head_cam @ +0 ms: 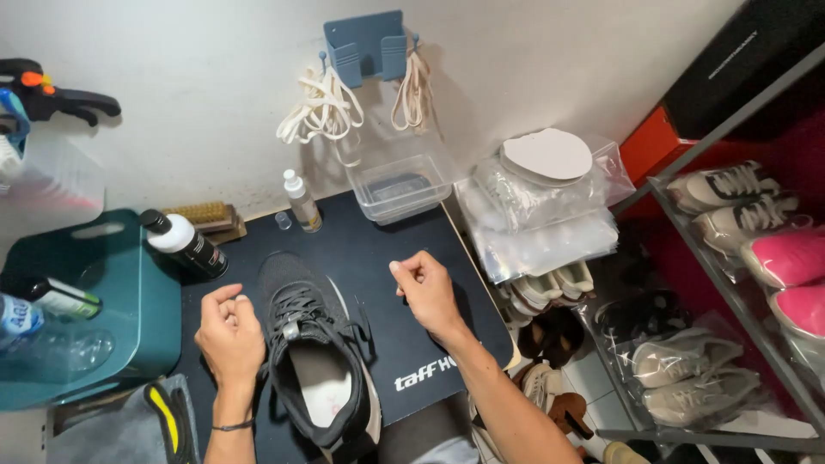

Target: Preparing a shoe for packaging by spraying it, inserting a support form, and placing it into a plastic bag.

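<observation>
A dark grey sneaker [314,352] with black laces lies on a black mat [404,249], toe pointing away from me. My left hand [230,331] is loosely curled just left of the shoe, close to the laces. My right hand [425,288] hovers to the right of the shoe, fingers pinched together. Whether either hand grips a lace end I cannot tell; a thin black lace runs near the right side of the shoe.
A black-and-white bottle [185,243] lies at the mat's back left beside a wooden brush [206,216]. A small dropper bottle [302,202] and a clear plastic tray [400,185] stand at the back. A teal bin [86,301] sits left; shoe racks [739,258] right.
</observation>
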